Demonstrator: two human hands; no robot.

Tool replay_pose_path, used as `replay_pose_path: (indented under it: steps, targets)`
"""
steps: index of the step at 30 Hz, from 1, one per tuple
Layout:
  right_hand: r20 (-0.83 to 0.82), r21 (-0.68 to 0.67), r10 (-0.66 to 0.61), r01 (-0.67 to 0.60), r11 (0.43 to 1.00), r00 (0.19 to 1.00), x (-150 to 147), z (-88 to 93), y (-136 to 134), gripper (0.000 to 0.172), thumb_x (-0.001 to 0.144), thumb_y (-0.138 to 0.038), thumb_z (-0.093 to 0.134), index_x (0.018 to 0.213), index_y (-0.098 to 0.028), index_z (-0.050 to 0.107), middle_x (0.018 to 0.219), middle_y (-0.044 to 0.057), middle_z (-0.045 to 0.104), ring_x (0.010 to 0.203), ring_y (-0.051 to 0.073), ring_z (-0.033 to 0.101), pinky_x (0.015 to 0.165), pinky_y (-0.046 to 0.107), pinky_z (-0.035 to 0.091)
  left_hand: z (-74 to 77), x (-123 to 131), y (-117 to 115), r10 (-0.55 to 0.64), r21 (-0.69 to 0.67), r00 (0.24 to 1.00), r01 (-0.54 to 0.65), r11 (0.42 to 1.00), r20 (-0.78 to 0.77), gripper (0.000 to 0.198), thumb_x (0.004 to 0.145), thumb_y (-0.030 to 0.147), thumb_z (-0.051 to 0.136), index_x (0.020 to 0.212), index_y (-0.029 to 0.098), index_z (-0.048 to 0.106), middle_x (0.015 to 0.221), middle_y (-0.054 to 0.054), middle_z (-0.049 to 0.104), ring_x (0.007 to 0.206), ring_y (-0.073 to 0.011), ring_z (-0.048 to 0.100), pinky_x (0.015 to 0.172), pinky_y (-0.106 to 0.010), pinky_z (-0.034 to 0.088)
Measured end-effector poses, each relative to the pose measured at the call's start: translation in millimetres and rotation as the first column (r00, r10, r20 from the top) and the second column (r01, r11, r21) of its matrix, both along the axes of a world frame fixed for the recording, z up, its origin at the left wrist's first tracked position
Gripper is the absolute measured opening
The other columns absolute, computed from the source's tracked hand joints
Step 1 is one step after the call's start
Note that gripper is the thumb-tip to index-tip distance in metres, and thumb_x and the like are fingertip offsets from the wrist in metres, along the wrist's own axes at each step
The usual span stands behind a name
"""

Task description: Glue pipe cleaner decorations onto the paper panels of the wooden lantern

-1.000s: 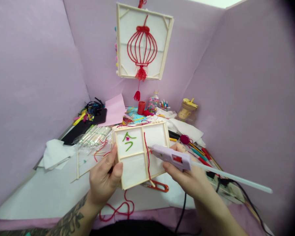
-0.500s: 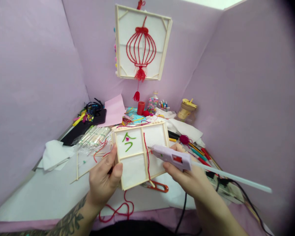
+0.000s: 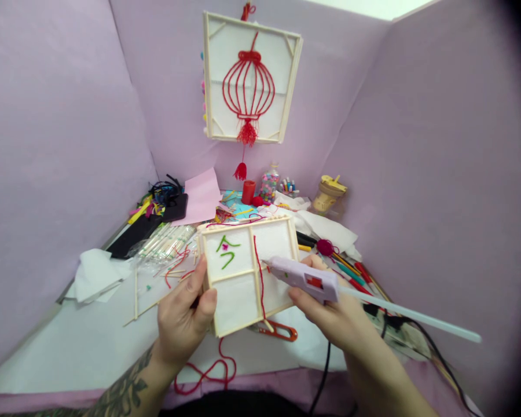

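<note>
My left hand grips the left side of a wooden-stick frame, thumb on its front edge. White paper fills the frame's panes, and green strokes with a pink dot mark the upper left one. A red yarn strand runs down beside the middle upright stick. In my right hand is a lilac hot glue gun, its nozzle close to the middle bars near the yarn; whether it touches cannot be made out. A long pale glue stick sticks out of its back.
Orange thread snips lie under the frame's lower edge. Loose red yarn curls at the table's front. A power cord hangs by my right arm. Bagged sticks lie left; pens lie right. A lantern panel hangs ahead.
Hardly anything differs. The glue gun's nozzle has shifted very slightly at the middle of the frame, while both hands keep their holds.
</note>
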State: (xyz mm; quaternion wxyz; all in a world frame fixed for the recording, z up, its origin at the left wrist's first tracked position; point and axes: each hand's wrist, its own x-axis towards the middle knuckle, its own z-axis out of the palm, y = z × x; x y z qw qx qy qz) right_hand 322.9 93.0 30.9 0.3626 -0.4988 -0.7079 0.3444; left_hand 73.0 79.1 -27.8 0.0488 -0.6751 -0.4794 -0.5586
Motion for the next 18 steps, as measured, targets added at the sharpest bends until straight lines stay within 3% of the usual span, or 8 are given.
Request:
replay_pose_path:
  steps: [18]
  targets:
    - [-0.009, 0.038, -0.027, 0.027, 0.999, 1.000, 2.0, -0.5, -0.4, 0.021, 0.083, -0.041, 0.059, 0.081, -0.023, 0.047, 0.066, -0.003, 0.046, 0.055, 0.014, 0.043, 0.048, 0.028, 0.036, 0.3, 0.4, -0.7, 0.031, -0.004, 1.000, -0.031, 1.000, -0.004, 0.051, 0.090, 0.028, 0.056, 0.141, 0.024, 0.047, 0.110, -0.006, 0.073, 0.084, -0.0166, 0.071, 0.075, -0.023, 0.055]
